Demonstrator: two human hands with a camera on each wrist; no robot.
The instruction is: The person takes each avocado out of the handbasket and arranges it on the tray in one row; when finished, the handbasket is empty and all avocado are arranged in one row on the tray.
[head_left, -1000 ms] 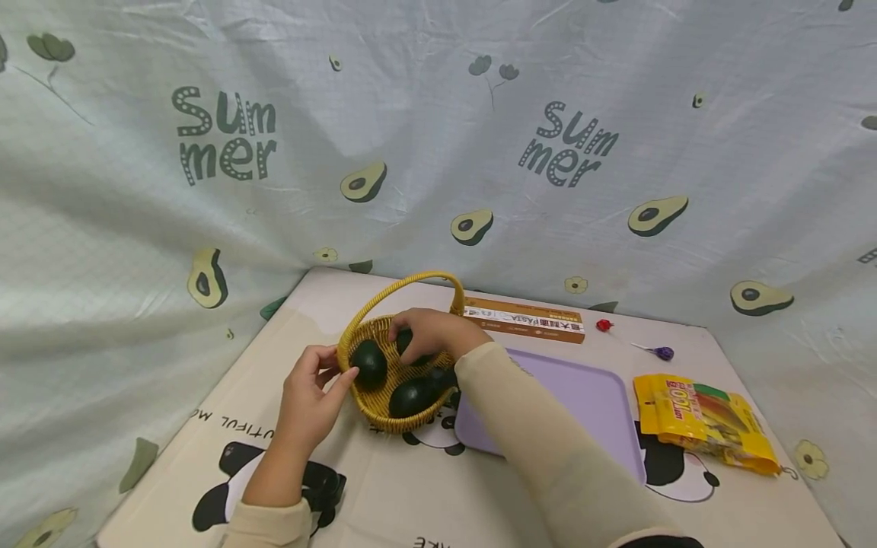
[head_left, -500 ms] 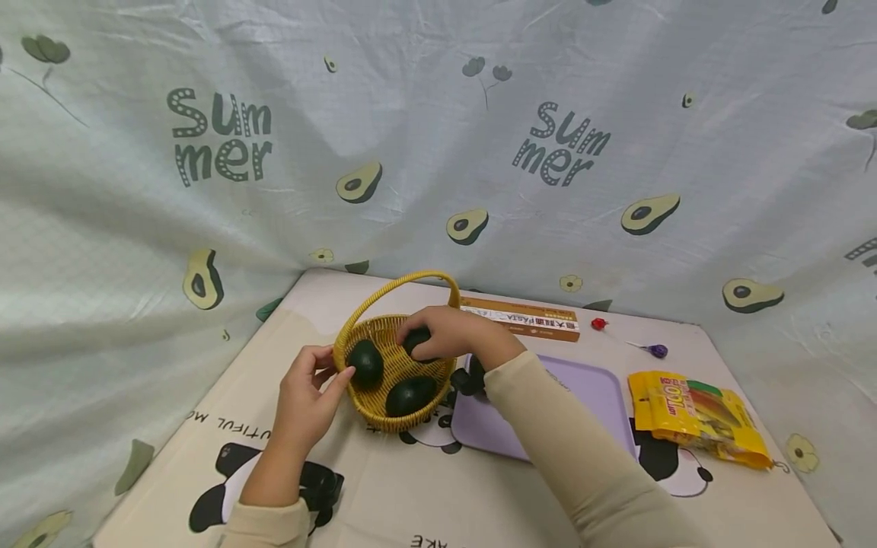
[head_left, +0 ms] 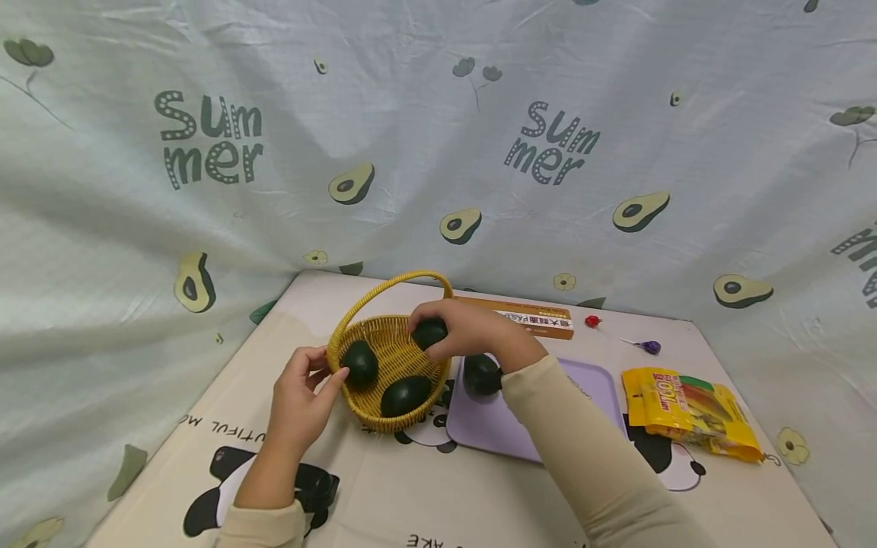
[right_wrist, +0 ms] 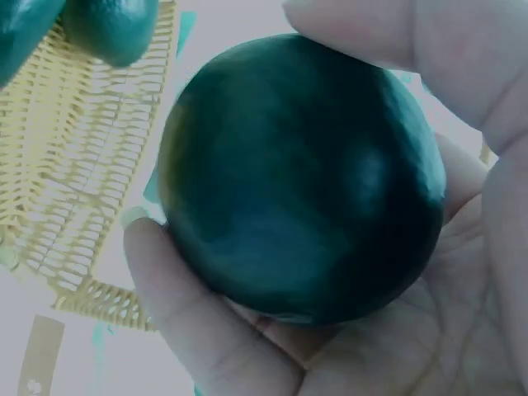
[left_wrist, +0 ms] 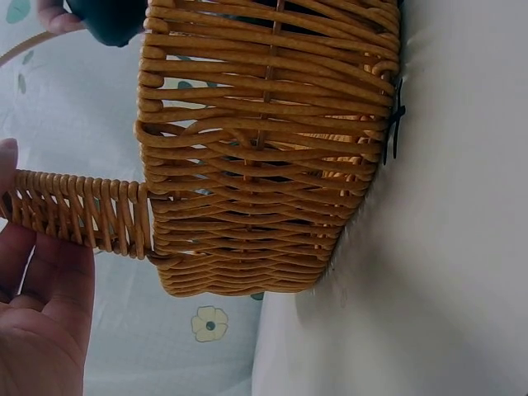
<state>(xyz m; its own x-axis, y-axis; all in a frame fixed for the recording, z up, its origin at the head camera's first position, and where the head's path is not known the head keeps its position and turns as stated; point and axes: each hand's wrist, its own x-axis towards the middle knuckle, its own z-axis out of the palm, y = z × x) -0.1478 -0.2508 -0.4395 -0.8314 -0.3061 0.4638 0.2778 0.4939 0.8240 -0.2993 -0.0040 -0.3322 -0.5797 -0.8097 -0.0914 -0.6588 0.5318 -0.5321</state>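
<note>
My right hand grips a dark green avocado over the right rim of a yellow wicker basket. Seen from the right wrist, the smooth avocado sits between thumb and curled fingers, apart from the basket's weave. Two more avocados lie inside: one on the left, the other at the front. My left hand pinches the lower end of the basket's arched handle; the left wrist view shows fingers around this handle.
A lilac tray lies right of the basket, partly under the right forearm. Behind it is a pasta box. Farther right are a red lollipop, a purple lollipop and a yellow candy bag.
My right hand has lifted the avocado from the basket's back and carried it rightward to the rim. The left hand keeps its hold on the handle. The view has shifted slightly.
</note>
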